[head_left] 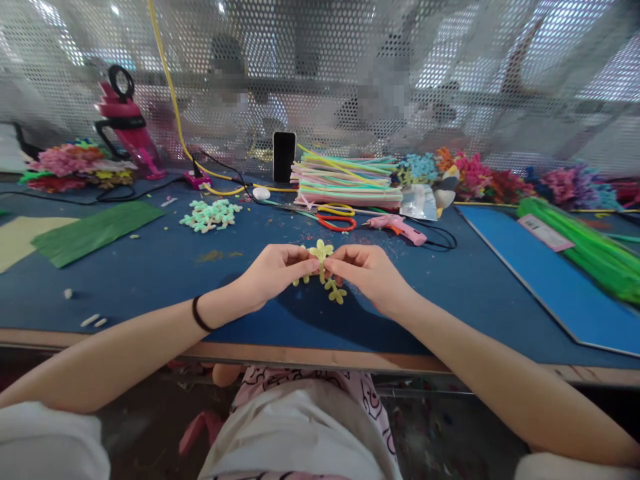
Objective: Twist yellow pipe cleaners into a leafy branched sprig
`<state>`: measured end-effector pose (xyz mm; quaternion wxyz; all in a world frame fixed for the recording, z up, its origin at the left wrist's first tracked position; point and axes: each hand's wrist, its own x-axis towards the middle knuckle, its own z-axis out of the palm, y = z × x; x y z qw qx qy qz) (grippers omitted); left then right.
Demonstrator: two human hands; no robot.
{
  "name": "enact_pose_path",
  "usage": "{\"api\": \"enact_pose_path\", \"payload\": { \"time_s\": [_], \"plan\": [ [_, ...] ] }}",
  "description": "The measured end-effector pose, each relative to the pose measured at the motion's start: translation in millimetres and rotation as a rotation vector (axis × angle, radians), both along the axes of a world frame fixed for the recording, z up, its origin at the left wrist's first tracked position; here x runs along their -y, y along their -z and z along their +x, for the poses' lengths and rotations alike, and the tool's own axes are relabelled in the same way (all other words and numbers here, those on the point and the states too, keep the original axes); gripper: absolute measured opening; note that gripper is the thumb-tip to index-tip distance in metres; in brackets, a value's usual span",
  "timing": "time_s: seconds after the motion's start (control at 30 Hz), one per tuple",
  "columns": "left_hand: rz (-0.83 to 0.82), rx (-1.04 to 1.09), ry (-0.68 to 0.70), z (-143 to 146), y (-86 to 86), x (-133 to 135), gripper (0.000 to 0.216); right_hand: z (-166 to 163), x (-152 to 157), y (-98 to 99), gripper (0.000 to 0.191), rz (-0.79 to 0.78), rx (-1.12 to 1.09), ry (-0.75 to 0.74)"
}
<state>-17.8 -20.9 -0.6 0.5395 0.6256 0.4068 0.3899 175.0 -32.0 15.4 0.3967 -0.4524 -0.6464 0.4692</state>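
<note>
Between both hands, just above the blue table, is a yellow fuzzy pipe-cleaner snowflake (321,251) with flower-shaped tips. My left hand (274,272) pinches it from the left with thumb and fingers. From the other side, my right hand (373,275) pinches it near the centre. One yellow tip hangs down below the right fingers; part of the piece is hidden behind the left ones. Beyond the hands lie red-and-yellow-handled scissors (336,217) and a pink glue gun (397,227).
A pile of mint and white snowflake shapes (211,215) lies at back left. A bundle of pastel pipe cleaners (347,181), a phone (284,157) and a pink bottle (131,130) line the back. At right are a blue board (530,273) and green-wrapped pipe cleaners (583,247).
</note>
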Motion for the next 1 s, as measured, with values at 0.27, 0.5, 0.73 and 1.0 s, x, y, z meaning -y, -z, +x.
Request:
{"api": "enact_pose_path", "payload": {
  "time_s": [0.27, 0.5, 0.73, 1.0],
  "plan": [
    [0.123, -0.243, 0.039, -3.7, 2.2, -4.2, 0.028, 7.5, -6.1, -1.0, 0.022, -0.05, 0.235, -0.1],
    [0.002, -0.058, -0.042, -2.3, 4.9, -2.6, 0.035, 4.3, -5.4, 2.4, 0.03, 0.037, 0.122, 0.014],
    [0.046, -0.017, -0.137, -2.4, 5.2, -2.7, 0.038, 0.8, -1.9, 2.2, 0.033, 0.002, 0.066, 0.007],
    [-0.033, 0.058, -0.1, 3.0, 3.6, 0.8, 0.036, -3.2, 1.0, 7.7, 0.032, 0.009, -0.075, 0.119]
  ]
}}
